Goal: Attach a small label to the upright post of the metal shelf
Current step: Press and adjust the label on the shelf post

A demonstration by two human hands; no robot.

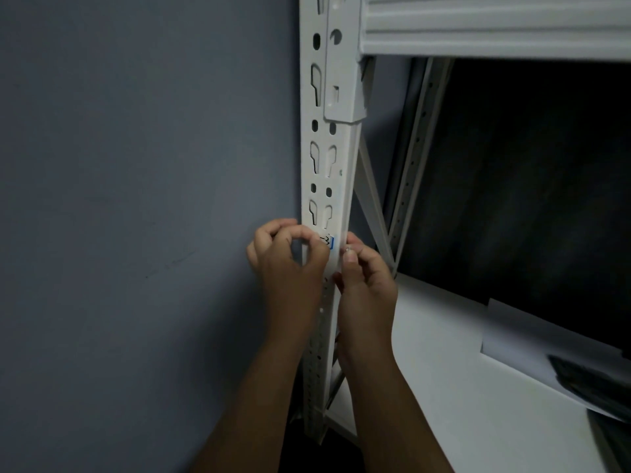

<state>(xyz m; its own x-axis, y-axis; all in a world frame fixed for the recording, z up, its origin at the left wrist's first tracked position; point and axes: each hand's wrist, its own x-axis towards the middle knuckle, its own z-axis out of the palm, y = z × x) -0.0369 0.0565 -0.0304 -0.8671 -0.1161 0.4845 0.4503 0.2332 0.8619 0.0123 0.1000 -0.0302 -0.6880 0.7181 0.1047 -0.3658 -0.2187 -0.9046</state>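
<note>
A white perforated upright post point(327, 172) of the metal shelf runs down the middle of the head view. A small white label point(327, 241) with dark writing and a blue edge lies against the post's front face. My left hand point(286, 264) is at the post's left side, fingers curled, its thumb and forefinger on the label's left part. My right hand point(365, 285) is at the post's right edge, fingertips pinched together just right of the label; whether they hold the label's edge or something tiny I cannot tell.
A grey wall point(136, 199) is left of the post. A white shelf beam point(495, 32) crosses the top right. A lower white shelf board point(444, 370) carries a sheet of paper point(519, 339) and a dark flat object point(594, 380). A diagonal brace point(372, 199) sits behind the post.
</note>
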